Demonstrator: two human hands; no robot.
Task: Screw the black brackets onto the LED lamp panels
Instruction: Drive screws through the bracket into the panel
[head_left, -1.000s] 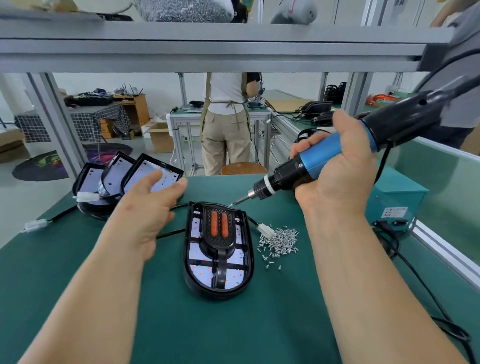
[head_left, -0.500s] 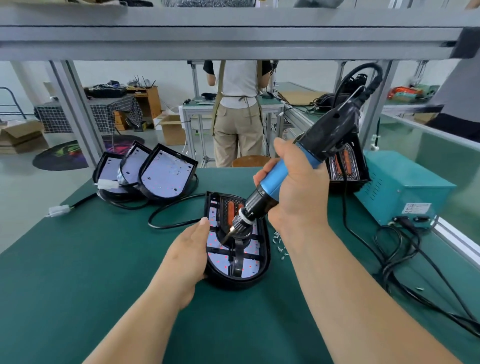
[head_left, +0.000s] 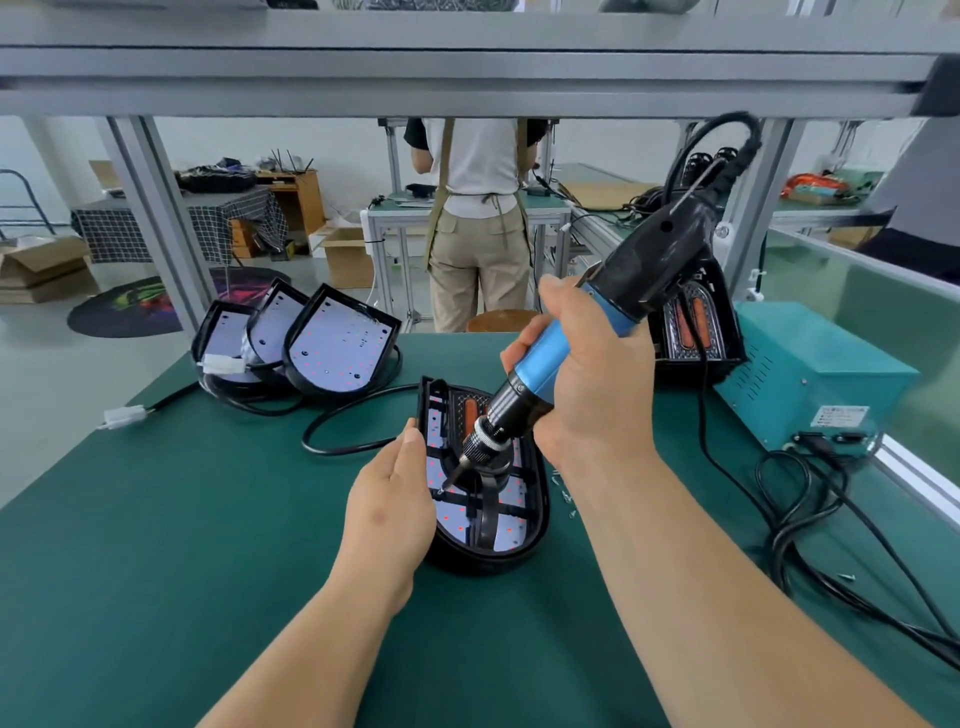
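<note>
An LED lamp panel (head_left: 524, 530) in a black housing lies on the green table (head_left: 182, 519) in the middle. A black bracket (head_left: 485, 512) with an orange insert sits on its white LED board. My right hand (head_left: 592, 395) grips a blue and black electric screwdriver (head_left: 545, 374), tilted, its bit tip down on the left part of the bracket. My left hand (head_left: 389, 509) lies against the panel's left edge with straight fingers, steadying it.
Three bare LED panels (head_left: 337, 348) lean in a stack at the back left, with cables and white connectors. A finished panel (head_left: 696, 332) stands behind my right hand. A teal power box (head_left: 810, 374) and tangled black cables lie at the right. Loose screws (head_left: 563, 493) lie beside the panel. A person stands beyond the table.
My right hand brought the screwdriver down from mid-air onto the bracket. My left hand moved from the stacked panels to the left edge of the middle panel.
</note>
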